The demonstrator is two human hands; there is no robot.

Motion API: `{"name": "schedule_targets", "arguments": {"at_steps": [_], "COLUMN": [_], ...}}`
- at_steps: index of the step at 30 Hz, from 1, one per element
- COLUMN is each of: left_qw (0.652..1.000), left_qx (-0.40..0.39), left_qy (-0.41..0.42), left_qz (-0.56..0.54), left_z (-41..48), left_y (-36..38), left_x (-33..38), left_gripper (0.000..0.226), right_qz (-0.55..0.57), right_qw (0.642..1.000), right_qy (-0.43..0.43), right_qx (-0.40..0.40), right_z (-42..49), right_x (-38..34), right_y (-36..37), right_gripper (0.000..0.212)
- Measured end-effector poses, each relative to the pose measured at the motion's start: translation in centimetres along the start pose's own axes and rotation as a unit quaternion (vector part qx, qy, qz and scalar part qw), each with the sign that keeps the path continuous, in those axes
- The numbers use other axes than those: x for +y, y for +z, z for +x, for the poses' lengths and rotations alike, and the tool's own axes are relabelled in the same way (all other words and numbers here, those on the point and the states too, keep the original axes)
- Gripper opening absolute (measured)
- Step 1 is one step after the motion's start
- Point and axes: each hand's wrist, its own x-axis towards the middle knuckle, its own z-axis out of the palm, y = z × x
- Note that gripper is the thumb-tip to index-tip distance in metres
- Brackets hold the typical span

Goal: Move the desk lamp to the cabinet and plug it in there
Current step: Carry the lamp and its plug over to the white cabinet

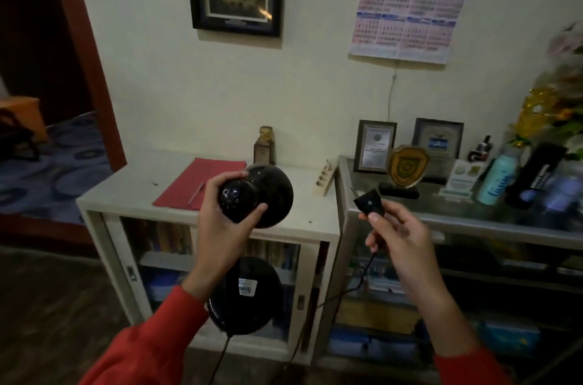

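My left hand (222, 220) grips the black desk lamp (268, 195) by the back of its round head, in the air in front of the white cabinet (132, 192). The lamp's round black base (246, 296) hangs below my wrist, underside and label toward me. My right hand (397, 236) pinches the lamp's black plug (366, 203), prongs pointing up and left. The black cord (356, 283) droops from the plug back toward the base. A white power strip (325, 179) lies on the cabinet's right end, by the wall.
A red folder (189, 186) with a pen and a small trophy (265, 146) sit on the cabinet top. To the right a glass-topped display case (441, 220) carries plaques, frames, bottles and flowers. A doorway opens at the left. A framed picture and a calendar hang on the wall.
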Motion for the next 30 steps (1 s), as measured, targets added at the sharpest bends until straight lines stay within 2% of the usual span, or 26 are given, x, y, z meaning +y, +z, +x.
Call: {"name": "schedule_targets", "arguments": {"at_steps": [10,18,23,30], "left_qw": [1.0,1.0,1.0,1.0], "left_qx": [-0.009,0.019,0.001,-0.027], "left_qy": [0.016,0.016,0.003,-0.004], "left_qz": [-0.009,-0.016,-0.001,0.007], "left_z": [14.8,23.8,28.3,31.2], "left_y": [3.8,8.0,10.5,12.5], "left_x": [-11.6,-20.2,-25.2,-30.2], "left_gripper": [0.057,0.056,0.057,0.057], "right_qz": [0.018,0.025,0.037,0.059], "right_qw": [0.999,0.999,0.998,0.991], "right_qy": [0.003,-0.004,-0.028,-0.118], "right_qx": [0.044,0.027,0.038,0.031], "right_z": [15.8,28.5,35.9,44.2], "right_x": [4.2,7.8,8.9,6.6], "right_y": [6.3,8.4,9.3,10.6], "right_gripper": [0.032,0.026,0.021,0.022]}}
